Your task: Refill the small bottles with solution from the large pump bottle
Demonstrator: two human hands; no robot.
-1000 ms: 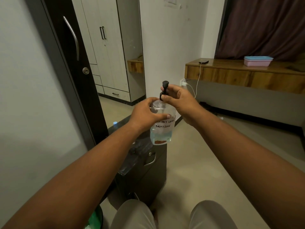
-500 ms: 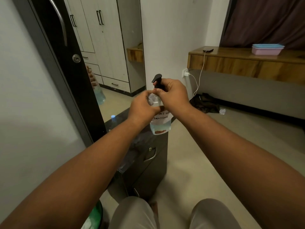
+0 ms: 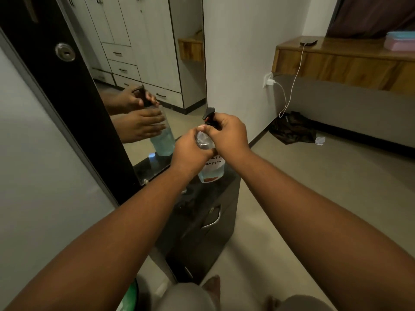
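Note:
A clear large pump bottle (image 3: 212, 170) with a handwritten white label and pale blue liquid stands on a dark cabinet (image 3: 202, 221). Its black pump head (image 3: 208, 113) sticks up above my hands. My left hand (image 3: 190, 151) is wrapped around the bottle's shoulder. My right hand (image 3: 226, 133) is closed around the pump collar at the neck. A small bottle with a blue cap (image 3: 152, 156) sits on the cabinet top by the mirror, partly hidden behind my left hand.
A tall mirror (image 3: 143, 75) on the left reflects my hands and the bottle. A wooden shelf (image 3: 336, 61) at the right carries a phone (image 3: 308, 43) on a charging cable and a pink box (image 3: 399, 42). Dark cloth (image 3: 292, 129) lies on the floor.
My view has tilted down and closer. The bottle has come lower, down onto the cabinet top, with both hands keeping their hold on the body and pump neck.

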